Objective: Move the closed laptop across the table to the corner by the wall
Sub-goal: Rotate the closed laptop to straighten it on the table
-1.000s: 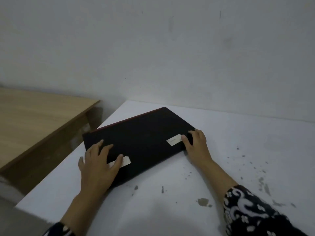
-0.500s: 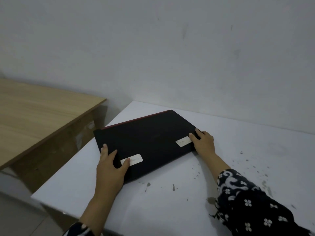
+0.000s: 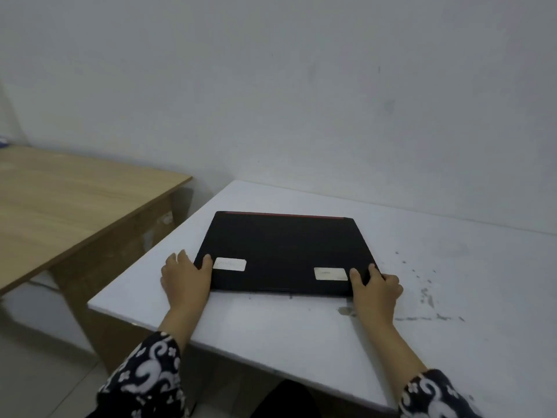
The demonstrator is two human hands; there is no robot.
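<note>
Laptop (image 3: 283, 253) lies closed and flat on the white table (image 3: 301, 327), its far edge short of the wall (image 3: 301, 101). Left hand (image 3: 185, 280) and right hand (image 3: 376, 289) clamp the near corners, thumbs on the lid, other fingers at the sides. Two-corner hold probably keeps it square while pushing away from the fingers.

The closed black laptop (image 3: 283, 251), red-trimmed along its far edge, lies flat on the white surface (image 3: 301, 333) near its wall-side corner.
</note>
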